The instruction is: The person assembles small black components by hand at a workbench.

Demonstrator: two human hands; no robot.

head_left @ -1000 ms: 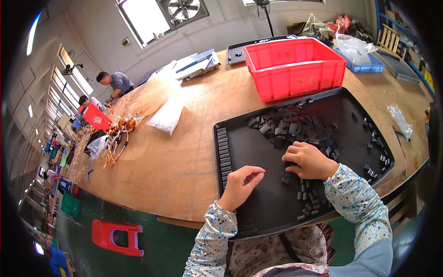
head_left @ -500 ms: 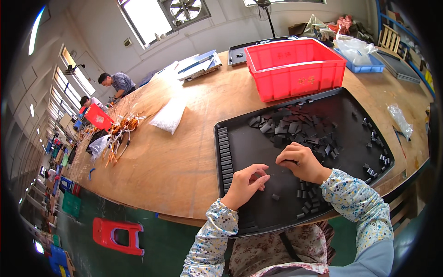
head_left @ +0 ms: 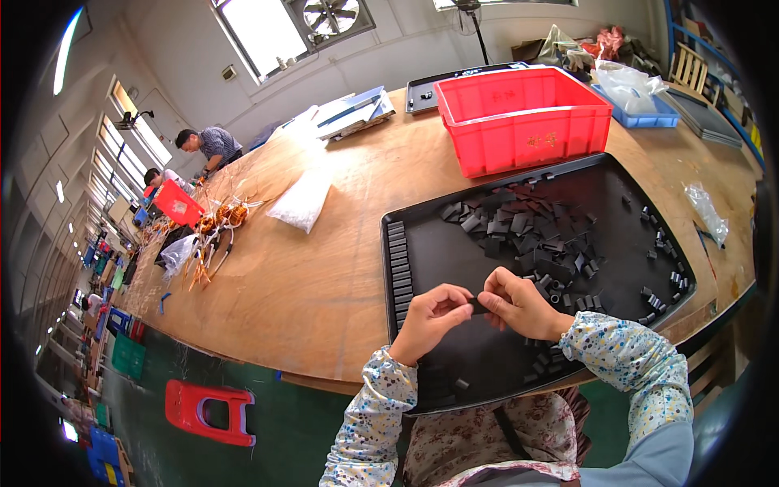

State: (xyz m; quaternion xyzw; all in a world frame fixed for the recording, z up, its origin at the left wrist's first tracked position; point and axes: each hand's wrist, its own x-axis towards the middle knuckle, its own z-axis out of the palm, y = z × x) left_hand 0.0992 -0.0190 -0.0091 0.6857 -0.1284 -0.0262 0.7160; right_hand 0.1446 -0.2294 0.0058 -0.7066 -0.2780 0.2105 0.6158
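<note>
Over a black tray (head_left: 434, 235), my two hands meet at the fingertips around a small black piece (head_left: 479, 306). My left hand (head_left: 430, 323) pinches its left end between thumb and forefinger. The fingers of my right hand (head_left: 523, 308) close on its other end and partly cover it. Beyond them lies a loose heap of flat black pieces (head_left: 535, 227). Small curled black pieces (head_left: 588, 303) sit beside my right hand, with more under its wrist. A tidy column of black strips (head_left: 399, 264) lines the tray's left side.
A red plastic bin (head_left: 527, 146) stands behind the tray. Blue tray (head_left: 641, 118) with clear bags is at the far right. A white bag (head_left: 302, 203) and bundled orange wires (head_left: 223, 219) lie to the left. Two people work at the far end; a red stool (head_left: 209, 414) stands on the floor.
My right hand has moved down and left to meet my left hand, bringing the black piece between both sets of fingertips. Curled pieces it had covered now show.
</note>
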